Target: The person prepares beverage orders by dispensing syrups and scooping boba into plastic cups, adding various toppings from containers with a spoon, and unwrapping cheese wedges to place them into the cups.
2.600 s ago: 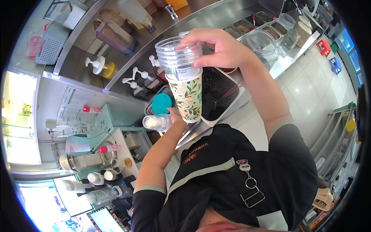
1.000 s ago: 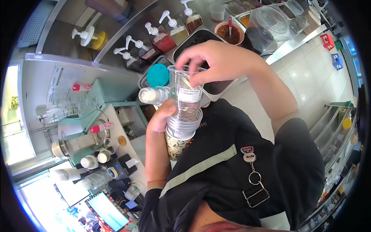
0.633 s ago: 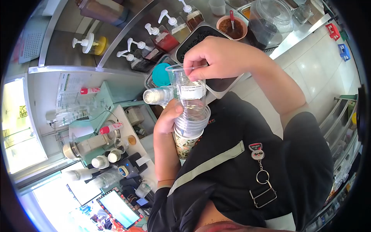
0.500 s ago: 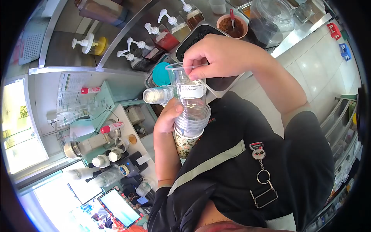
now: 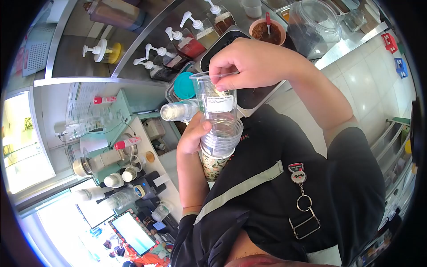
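One labelled cup [image 5: 220,107] rises from a cup stack [image 5: 220,147]; the left hand [image 5: 192,135], half-curled, holds it low, best kept steady; the right hand [image 5: 247,63], fingers bunched at the rim, hides any grip; black shirt [image 5: 284,147] nearby.

pale tiled floor [image 5: 367,80], bright window [image 5: 26,144]

A cream paper cup [image 5: 214,168] is being seen patterned with green leaves and pinkish-orange blooms, while a white label [image 5: 219,104] with black print is being displayed on a clear cup [image 5: 219,119]. A black top [image 5: 284,138] is being crossed by a pale grey-green strap [image 5: 240,192]. Elsewhere, colour is being added by a teal lid [image 5: 184,85], a red-handled spoon [image 5: 268,20], a white pump [image 5: 198,24] and a jar [image 5: 116,52] of bright yellow.
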`<state>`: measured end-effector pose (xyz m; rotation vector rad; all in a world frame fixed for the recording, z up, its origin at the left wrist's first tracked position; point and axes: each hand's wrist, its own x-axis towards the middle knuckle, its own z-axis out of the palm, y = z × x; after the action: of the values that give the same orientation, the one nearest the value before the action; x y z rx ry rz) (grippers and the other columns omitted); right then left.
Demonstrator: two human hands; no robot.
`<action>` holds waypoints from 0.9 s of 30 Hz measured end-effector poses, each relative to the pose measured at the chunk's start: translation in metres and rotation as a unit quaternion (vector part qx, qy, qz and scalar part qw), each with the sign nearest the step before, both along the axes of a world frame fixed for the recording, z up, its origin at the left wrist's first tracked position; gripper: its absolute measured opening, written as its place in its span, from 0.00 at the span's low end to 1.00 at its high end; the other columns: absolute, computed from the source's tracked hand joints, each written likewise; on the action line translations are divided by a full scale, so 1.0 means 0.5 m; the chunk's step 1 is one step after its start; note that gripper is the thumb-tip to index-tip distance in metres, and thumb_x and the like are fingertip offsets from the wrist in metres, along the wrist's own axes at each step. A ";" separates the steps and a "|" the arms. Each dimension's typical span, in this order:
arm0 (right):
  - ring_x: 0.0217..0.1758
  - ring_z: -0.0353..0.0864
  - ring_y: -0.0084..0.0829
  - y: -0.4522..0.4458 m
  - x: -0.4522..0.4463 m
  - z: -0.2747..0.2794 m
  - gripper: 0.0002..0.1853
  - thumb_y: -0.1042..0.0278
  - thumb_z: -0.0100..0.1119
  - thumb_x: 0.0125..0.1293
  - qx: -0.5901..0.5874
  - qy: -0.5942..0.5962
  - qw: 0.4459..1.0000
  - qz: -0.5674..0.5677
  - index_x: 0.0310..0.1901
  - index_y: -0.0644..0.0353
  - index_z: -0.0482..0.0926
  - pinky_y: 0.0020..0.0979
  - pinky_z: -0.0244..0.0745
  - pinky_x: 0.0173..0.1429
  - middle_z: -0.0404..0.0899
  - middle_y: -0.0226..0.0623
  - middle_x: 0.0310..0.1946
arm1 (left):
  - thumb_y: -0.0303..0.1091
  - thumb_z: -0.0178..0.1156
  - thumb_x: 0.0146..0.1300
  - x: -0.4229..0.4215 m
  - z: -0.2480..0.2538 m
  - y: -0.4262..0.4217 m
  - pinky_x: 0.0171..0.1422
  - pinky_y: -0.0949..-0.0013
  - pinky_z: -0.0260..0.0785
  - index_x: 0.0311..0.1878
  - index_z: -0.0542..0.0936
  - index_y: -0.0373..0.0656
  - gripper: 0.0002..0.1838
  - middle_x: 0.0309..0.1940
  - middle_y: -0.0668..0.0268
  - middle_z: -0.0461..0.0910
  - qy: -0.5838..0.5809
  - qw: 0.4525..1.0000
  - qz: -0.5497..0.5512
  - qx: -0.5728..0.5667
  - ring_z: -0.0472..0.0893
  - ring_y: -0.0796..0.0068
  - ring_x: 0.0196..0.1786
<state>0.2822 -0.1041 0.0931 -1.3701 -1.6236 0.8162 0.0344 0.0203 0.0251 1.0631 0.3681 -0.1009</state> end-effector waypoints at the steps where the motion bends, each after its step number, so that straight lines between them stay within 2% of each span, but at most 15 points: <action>1: 0.32 0.84 0.29 -0.001 0.006 -0.003 0.10 0.66 0.64 0.64 -0.001 0.000 1.000 0.004 0.39 0.65 0.83 0.31 0.76 0.40 0.86 0.38 0.30 | 0.60 0.72 0.54 0.005 -0.002 -0.005 0.59 0.62 0.76 0.63 0.72 0.25 0.47 0.53 0.51 0.82 -0.006 1.000 0.004 0.005 0.83 0.63 0.53; 4: 0.30 0.83 0.26 0.003 0.025 -0.007 0.08 0.68 0.67 0.64 0.008 0.001 1.000 0.014 0.38 0.65 0.83 0.30 0.77 0.39 0.84 0.36 0.28 | 0.59 0.70 0.57 0.016 -0.006 -0.014 0.59 0.61 0.75 0.64 0.71 0.26 0.46 0.54 0.51 0.81 0.002 1.000 0.000 0.016 0.83 0.63 0.54; 7: 0.35 0.84 0.25 0.012 0.029 -0.004 0.09 0.68 0.67 0.63 -0.038 0.000 0.998 0.040 0.40 0.64 0.83 0.28 0.77 0.41 0.85 0.35 0.31 | 0.58 0.68 0.59 0.019 -0.006 -0.029 0.60 0.61 0.75 0.64 0.71 0.27 0.44 0.54 0.51 0.81 -0.003 0.998 0.036 0.047 0.83 0.63 0.55; 9: 0.44 0.84 0.24 0.025 0.021 -0.016 0.11 0.69 0.67 0.63 0.045 0.046 0.998 -0.006 0.45 0.62 0.83 0.28 0.76 0.48 0.86 0.34 0.40 | 0.58 0.68 0.60 0.012 0.009 -0.029 0.61 0.61 0.75 0.65 0.71 0.26 0.44 0.54 0.51 0.81 -0.015 0.995 0.080 0.060 0.82 0.63 0.55; 11: 0.63 0.76 0.28 0.040 -0.002 -0.063 0.33 0.64 0.73 0.60 0.102 0.243 0.962 -0.073 0.66 0.58 0.71 0.33 0.70 0.63 0.78 0.33 0.59 | 0.57 0.68 0.60 -0.007 0.037 -0.014 0.62 0.60 0.74 0.65 0.70 0.26 0.44 0.54 0.51 0.81 -0.043 0.986 0.139 0.083 0.82 0.62 0.56; 13: 0.68 0.71 0.31 0.053 -0.040 -0.149 0.46 0.60 0.79 0.53 0.036 0.435 0.896 -0.079 0.71 0.57 0.62 0.37 0.66 0.70 0.73 0.36 0.65 | 0.59 0.64 0.62 -0.036 0.069 0.013 0.63 0.57 0.75 0.65 0.70 0.27 0.44 0.56 0.47 0.79 -0.138 0.936 0.260 0.191 0.82 0.58 0.56; 15: 0.72 0.68 0.33 0.037 -0.105 -0.219 0.54 0.59 0.82 0.49 -0.019 0.350 0.932 0.096 0.74 0.59 0.58 0.41 0.61 0.76 0.68 0.40 0.69 | 0.61 0.58 0.64 -0.034 0.117 0.025 0.66 0.52 0.73 0.67 0.67 0.27 0.45 0.60 0.40 0.76 -0.265 0.869 0.408 0.092 0.80 0.50 0.59; 16: 0.73 0.66 0.34 0.027 -0.140 -0.217 0.56 0.59 0.83 0.48 -0.025 0.315 0.940 0.126 0.75 0.61 0.56 0.42 0.59 0.77 0.66 0.41 0.70 | 0.62 0.54 0.65 -0.047 0.114 0.051 0.69 0.47 0.70 0.69 0.65 0.29 0.45 0.66 0.37 0.69 -0.366 0.864 0.339 0.071 0.76 0.45 0.64; 18: 0.74 0.64 0.35 0.012 -0.188 -0.225 0.58 0.60 0.83 0.48 -0.045 0.270 0.946 0.170 0.75 0.62 0.54 0.43 0.57 0.78 0.63 0.41 0.71 | 0.64 0.52 0.64 -0.031 0.116 0.044 0.68 0.43 0.70 0.71 0.63 0.30 0.46 0.67 0.38 0.68 -0.342 0.854 0.385 0.075 0.75 0.40 0.65; 20: 0.73 0.64 0.36 0.028 -0.210 -0.232 0.56 0.65 0.83 0.49 -0.052 0.283 0.952 0.107 0.75 0.63 0.53 0.38 0.58 0.76 0.65 0.46 0.69 | 0.64 0.50 0.66 -0.025 0.115 0.056 0.71 0.38 0.66 0.73 0.60 0.32 0.46 0.69 0.40 0.66 -0.311 0.826 0.456 0.112 0.70 0.36 0.69; 22: 0.71 0.67 0.36 0.023 -0.164 -0.225 0.56 0.66 0.83 0.48 -0.007 0.171 0.983 0.066 0.74 0.63 0.54 0.37 0.62 0.74 0.68 0.47 0.67 | 0.62 0.51 0.67 -0.059 0.123 0.118 0.71 0.38 0.65 0.73 0.60 0.31 0.45 0.69 0.40 0.67 -0.335 0.795 0.490 0.130 0.69 0.37 0.70; 23: 0.68 0.71 0.36 0.011 -0.132 -0.213 0.54 0.66 0.83 0.47 -0.108 0.235 0.965 0.052 0.73 0.61 0.56 0.36 0.66 0.71 0.71 0.44 0.63 | 0.60 0.51 0.67 -0.085 0.128 0.153 0.72 0.38 0.64 0.72 0.59 0.31 0.44 0.68 0.41 0.68 -0.345 0.781 0.502 0.139 0.69 0.38 0.70; 24: 0.65 0.75 0.35 0.004 -0.098 -0.208 0.52 0.65 0.84 0.46 -0.099 0.168 0.981 0.023 0.71 0.60 0.59 0.35 0.69 0.68 0.75 0.42 0.60 | 0.58 0.52 0.68 -0.123 0.124 0.191 0.69 0.39 0.68 0.72 0.60 0.33 0.41 0.66 0.43 0.70 -0.360 0.805 0.453 0.129 0.74 0.40 0.66; 25: 0.63 0.77 0.34 -0.001 -0.063 -0.187 0.50 0.63 0.83 0.45 -0.114 0.029 0.993 -0.009 0.69 0.60 0.62 0.34 0.70 0.67 0.76 0.43 0.59 | 0.58 0.52 0.68 -0.150 0.113 0.224 0.69 0.39 0.68 0.72 0.60 0.33 0.41 0.66 0.43 0.70 -0.365 0.792 0.469 0.137 0.74 0.40 0.66; 27: 0.61 0.78 0.37 0.023 -0.048 -0.092 0.49 0.64 0.82 0.41 -0.220 -0.092 0.970 -0.036 0.68 0.61 0.67 0.35 0.71 0.67 0.75 0.44 0.58 | 0.57 0.52 0.68 -0.198 0.084 0.282 0.64 0.41 0.73 0.72 0.61 0.34 0.40 0.62 0.45 0.73 -0.338 0.845 0.411 0.047 0.80 0.44 0.59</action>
<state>0.2581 -0.0925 0.0471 -1.8510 -1.5762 1.0766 -0.0644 0.1613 0.0672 0.8902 0.1555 1.0525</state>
